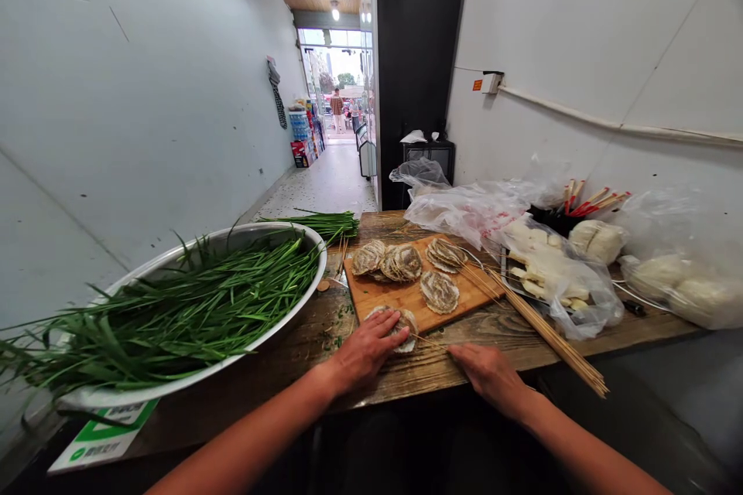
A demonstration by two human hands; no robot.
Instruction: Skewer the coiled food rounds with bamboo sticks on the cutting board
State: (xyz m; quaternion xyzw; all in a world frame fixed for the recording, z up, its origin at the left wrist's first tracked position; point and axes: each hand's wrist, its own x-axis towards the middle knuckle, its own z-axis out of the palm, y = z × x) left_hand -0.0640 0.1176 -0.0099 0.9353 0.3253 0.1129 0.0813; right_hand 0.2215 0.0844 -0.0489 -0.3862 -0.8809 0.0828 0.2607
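A person's left hand [363, 352] lies flat, fingers spread, pressing down on a round, ridged food slice [400, 327] at the near edge of a wooden cutting board [418, 295]. The right hand [491, 375], at 3 o'clock from the left, is loosely curled and pinches the end of a thin bamboo skewer [429, 341] whose tip meets the slice under the left palm. Four more ridged slices [403, 263] lie across the board at 12 o'clock from the hands, three in a row at its far side and one nearer. A loose bundle of bamboo skewers [549, 336] runs diagonally across the worn wooden surface [325, 329], from the board's right edge toward 4 o'clock. A wide metal basin [302, 294] heaped with long green chives [191, 309] fills the surface at 9 o'clock, with more chives [325, 223] lying behind it. Clear plastic bags [464, 209] holding pale white food [546, 267] crowd the surface at 2 o'clock, beside a dark cup of red-tipped sticks [583, 203]. Beyond, a narrow corridor [325, 182] leads to a bright doorway, where a distant person [337, 110] stands.
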